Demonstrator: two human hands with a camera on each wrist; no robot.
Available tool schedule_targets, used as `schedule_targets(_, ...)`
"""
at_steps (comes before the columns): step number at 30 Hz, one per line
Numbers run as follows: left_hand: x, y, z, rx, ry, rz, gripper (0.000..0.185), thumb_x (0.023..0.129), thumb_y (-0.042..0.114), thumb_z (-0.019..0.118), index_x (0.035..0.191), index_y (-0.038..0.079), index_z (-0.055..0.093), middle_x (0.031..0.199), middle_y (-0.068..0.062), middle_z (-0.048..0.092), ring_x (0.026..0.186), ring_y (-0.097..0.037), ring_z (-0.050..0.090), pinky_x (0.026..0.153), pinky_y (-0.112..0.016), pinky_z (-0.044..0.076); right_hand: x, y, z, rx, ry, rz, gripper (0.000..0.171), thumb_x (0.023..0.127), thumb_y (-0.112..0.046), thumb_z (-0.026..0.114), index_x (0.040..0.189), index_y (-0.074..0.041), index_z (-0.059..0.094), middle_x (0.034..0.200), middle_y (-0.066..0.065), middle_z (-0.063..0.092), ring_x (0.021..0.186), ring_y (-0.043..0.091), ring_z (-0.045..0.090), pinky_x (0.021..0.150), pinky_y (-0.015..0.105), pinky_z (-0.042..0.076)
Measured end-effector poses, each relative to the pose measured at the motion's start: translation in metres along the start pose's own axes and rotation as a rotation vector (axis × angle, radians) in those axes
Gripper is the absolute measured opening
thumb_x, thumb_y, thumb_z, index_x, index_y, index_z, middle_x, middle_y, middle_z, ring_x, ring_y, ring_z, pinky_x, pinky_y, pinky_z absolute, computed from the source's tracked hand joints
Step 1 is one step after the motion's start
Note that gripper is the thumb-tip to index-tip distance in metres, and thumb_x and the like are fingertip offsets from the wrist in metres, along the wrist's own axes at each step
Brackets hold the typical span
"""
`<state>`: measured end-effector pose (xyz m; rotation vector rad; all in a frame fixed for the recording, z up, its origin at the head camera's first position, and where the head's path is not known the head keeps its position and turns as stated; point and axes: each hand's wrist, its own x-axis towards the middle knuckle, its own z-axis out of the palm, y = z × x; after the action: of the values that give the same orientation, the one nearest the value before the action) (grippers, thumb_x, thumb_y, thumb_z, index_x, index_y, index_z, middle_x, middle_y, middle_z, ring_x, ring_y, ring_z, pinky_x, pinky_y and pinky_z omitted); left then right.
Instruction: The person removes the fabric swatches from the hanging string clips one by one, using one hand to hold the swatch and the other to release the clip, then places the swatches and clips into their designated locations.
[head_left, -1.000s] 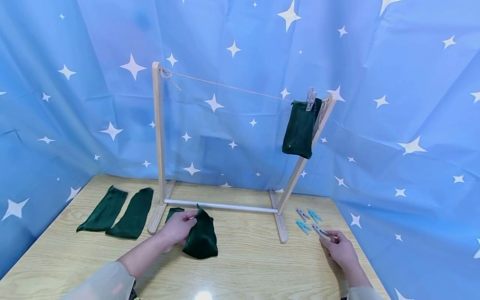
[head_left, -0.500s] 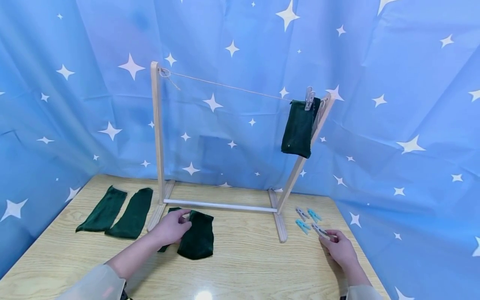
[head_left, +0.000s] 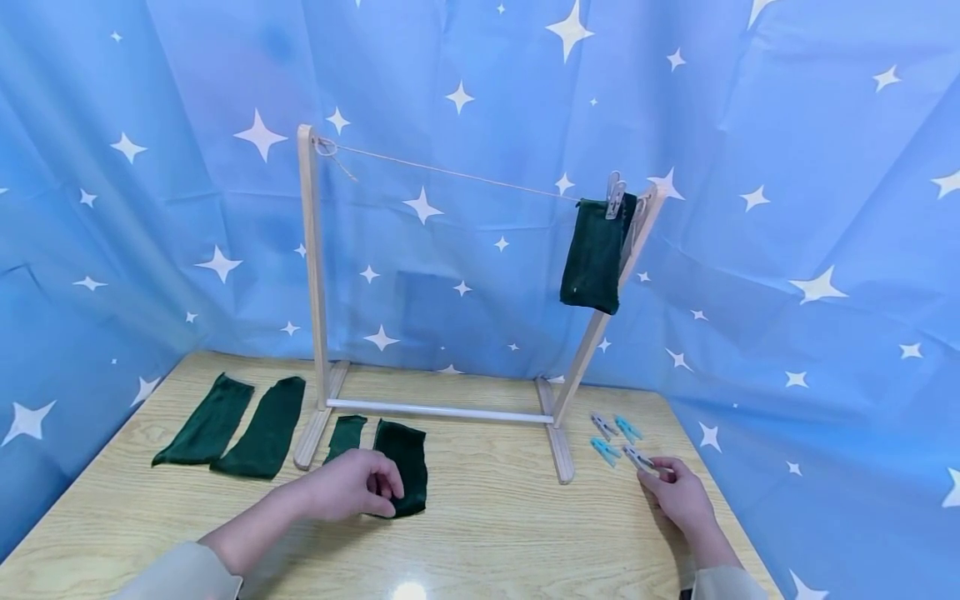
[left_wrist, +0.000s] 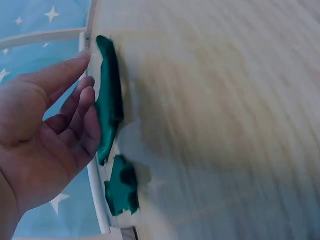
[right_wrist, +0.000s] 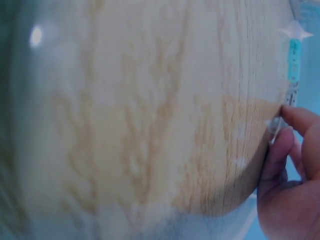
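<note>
My left hand (head_left: 348,487) is over the lower left part of a dark green cloth (head_left: 405,462) on the table. Its fingers are loosely bent, and the thumb is apart from them with nothing held, as the left wrist view shows. Partly behind that hand lies another green cloth (head_left: 346,435). At the right, my right hand (head_left: 681,498) pinches a grey clothespin (head_left: 636,457) by its near end, low over the table. Close to it lie turquoise clothespins (head_left: 605,452) and a second grey clothespin (head_left: 603,426).
A wooden rack (head_left: 313,267) with a string (head_left: 450,172) stands at the back. Green cloth (head_left: 592,258) hangs at the string's right end under a grey clothespin (head_left: 615,200). Two green cloths (head_left: 261,429) lie left of the rack. A blue starry curtain (head_left: 465,75) surrounds the table.
My left hand has laid the green cloth flat, let go of its upper left edge and moved down toward its lower edge. My right hand has stayed at the grey clothespin.
</note>
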<state>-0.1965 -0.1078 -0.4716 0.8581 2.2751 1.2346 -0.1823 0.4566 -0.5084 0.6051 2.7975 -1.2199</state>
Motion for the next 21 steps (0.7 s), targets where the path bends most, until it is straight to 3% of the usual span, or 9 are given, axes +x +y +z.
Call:
schedule_targets(3, 0.002, -0.001, 0.006, 0.024, -0.03, -0.003, 0.016, 0.091, 0.008, 0.088, 0.103, 0.012, 0.078, 0.096, -0.002, 0.066, 0.086, -0.01, 0.059, 0.072, -0.026, 0.051, 0.001, 0.0, 0.0, 0.0, 0.004, -0.004, 0.057, 0.109, -0.032, 0.067, 0.151, 0.003, 0.05, 0.102, 0.007, 0.054, 0.077, 0.018, 0.056, 0.062, 0.03, 0.054)
schedule_targets(7, 0.006, -0.002, 0.011, 0.062, -0.035, -0.055, 0.026, 0.087, 0.008, 0.093, 0.106, 0.013, 0.076, 0.099, -0.003, 0.064, 0.088, -0.015, 0.056, 0.073, -0.027, 0.048, 0.001, 0.0, -0.001, 0.002, -0.002, -0.011, 0.058, 0.109, -0.032, 0.067, 0.151, 0.003, 0.05, 0.103, 0.008, 0.055, 0.078, 0.018, 0.057, 0.062, 0.03, 0.055)
schedule_targets(12, 0.01, -0.001, 0.012, 0.071, -0.03, -0.096, 0.028, 0.087, 0.004, 0.092, 0.105, 0.013, 0.073, 0.097, -0.005, 0.062, 0.089, -0.02, 0.054, 0.076, -0.031, 0.046, 0.001, -0.001, -0.002, -0.009, -0.004, -0.008, 0.059, 0.109, -0.035, 0.067, 0.151, 0.003, 0.05, 0.105, 0.009, 0.055, 0.078, 0.018, 0.057, 0.063, 0.031, 0.055)
schedule_targets(21, 0.011, -0.007, 0.009, 0.118, -0.021, -0.038, 0.018, 0.098, -0.001, 0.073, 0.11, 0.011, 0.072, 0.089, 0.003, 0.062, 0.076, -0.008, 0.053, 0.072, -0.026, 0.047, -0.001, -0.002, -0.001, -0.015, -0.002, -0.007, 0.058, 0.109, -0.034, 0.066, 0.151, 0.003, 0.05, 0.106, 0.009, 0.054, 0.08, 0.019, 0.056, 0.064, 0.031, 0.056)
